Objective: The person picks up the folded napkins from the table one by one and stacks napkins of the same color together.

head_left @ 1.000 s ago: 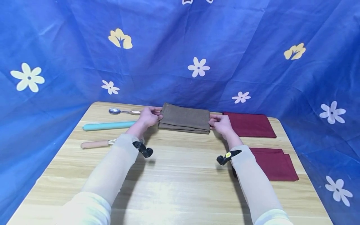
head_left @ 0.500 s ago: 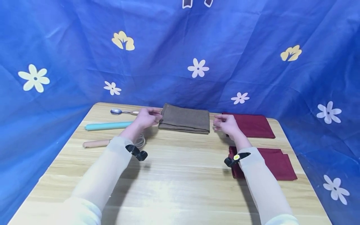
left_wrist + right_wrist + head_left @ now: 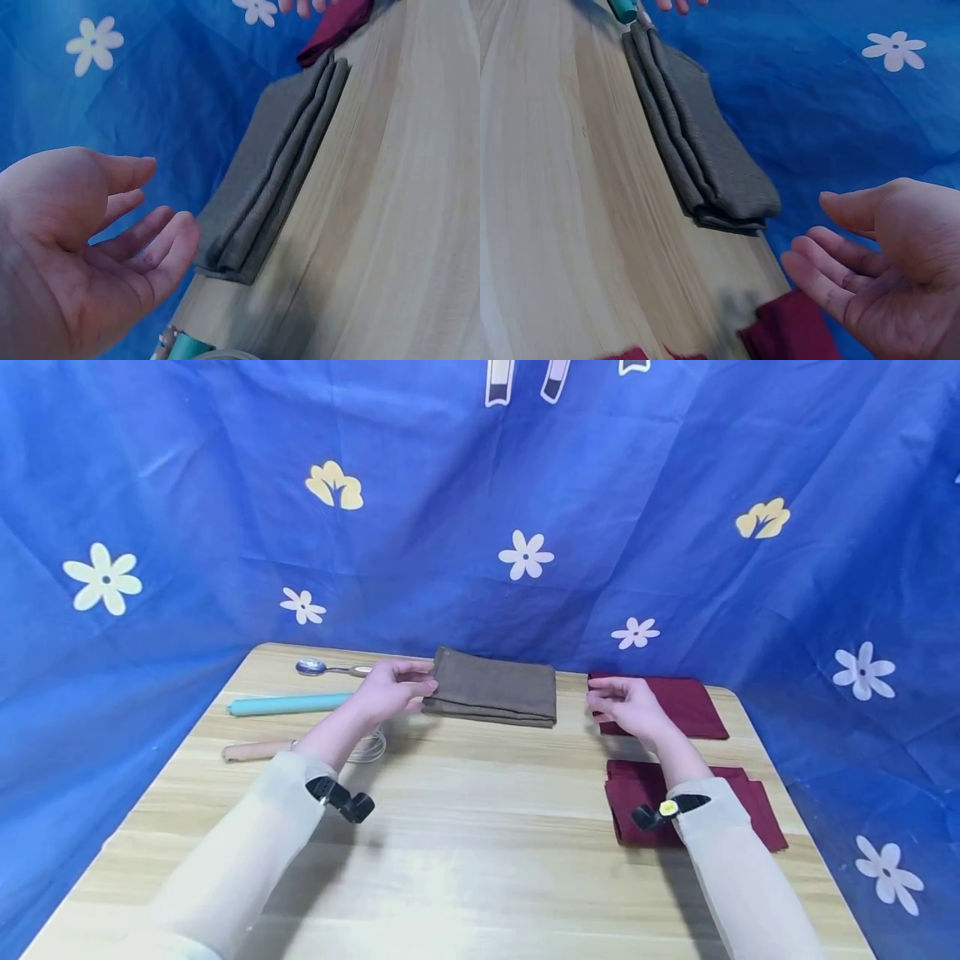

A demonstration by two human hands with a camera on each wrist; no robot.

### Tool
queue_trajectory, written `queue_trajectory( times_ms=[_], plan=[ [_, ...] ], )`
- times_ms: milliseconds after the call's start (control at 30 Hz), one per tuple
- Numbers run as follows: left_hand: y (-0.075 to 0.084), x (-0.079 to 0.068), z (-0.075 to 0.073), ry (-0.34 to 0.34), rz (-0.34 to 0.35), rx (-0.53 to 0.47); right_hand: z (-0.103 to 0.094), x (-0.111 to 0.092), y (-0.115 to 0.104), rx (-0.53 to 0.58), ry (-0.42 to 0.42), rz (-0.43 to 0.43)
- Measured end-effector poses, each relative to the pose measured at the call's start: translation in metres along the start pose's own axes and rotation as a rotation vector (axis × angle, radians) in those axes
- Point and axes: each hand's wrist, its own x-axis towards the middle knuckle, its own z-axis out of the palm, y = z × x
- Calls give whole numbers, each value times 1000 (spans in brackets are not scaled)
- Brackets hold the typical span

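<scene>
A folded brown-grey cloth (image 3: 495, 689) lies at the back middle of the table, its stacked layers showing along the front edge. At its left end, my left hand (image 3: 393, 689) hovers with fingers loosely bent and nothing in them; in the left wrist view the hand (image 3: 97, 247) is beside the cloth (image 3: 270, 165). My right hand (image 3: 630, 703) is above the left part of a folded dark red cloth (image 3: 686, 706), with a gap to the brown-grey one. In the right wrist view, that hand (image 3: 885, 270) has relaxed fingers and holds nothing.
A second dark red cloth (image 3: 750, 802) lies nearer on the right, partly under the right forearm. On the left are a spoon (image 3: 313, 667), a teal rod (image 3: 288, 704) and a whisk (image 3: 258, 750), partly covered by the left arm. A blue flowered curtain (image 3: 420, 527) hangs behind the table (image 3: 465, 827).
Both hands have let go of the brown-grey cloth, which stays in place. The right hand has moved away to the right, the left slightly back, and the forearms have spread apart.
</scene>
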Motion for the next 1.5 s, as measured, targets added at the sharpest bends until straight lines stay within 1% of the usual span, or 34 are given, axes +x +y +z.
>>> queue_trajectory(
  times_ms=[133,233,367,500,700,900,1100,1333,1500],
  plan=[
    [5,-11,7,-26,0,-28,-13,-15,-2,-34,-19,-23],
    [8,-17,15,-52,10,-31,-25,-28,-3,-46,-32,-21],
    [8,-24,28,-82,33,-16,-41,-47,0,-60,-27,-7],
    [10,-33,40,-95,39,-37,-59,-63,6,-65,-10,-1],
    [10,-41,60,-158,25,-74,-86,-86,13,-48,-1,26],
    [6,-41,83,-203,-7,-91,-113,-109,21,-58,-8,18],
    [-1,-37,111,-239,-6,-102,-138,-130,36,-104,-9,2],
    [-6,-30,144,-289,-27,-93,-159,-152,52,-114,5,4],
    [-8,-24,167,-319,-24,-79,-172,-163,68,-142,44,45]
  ],
)
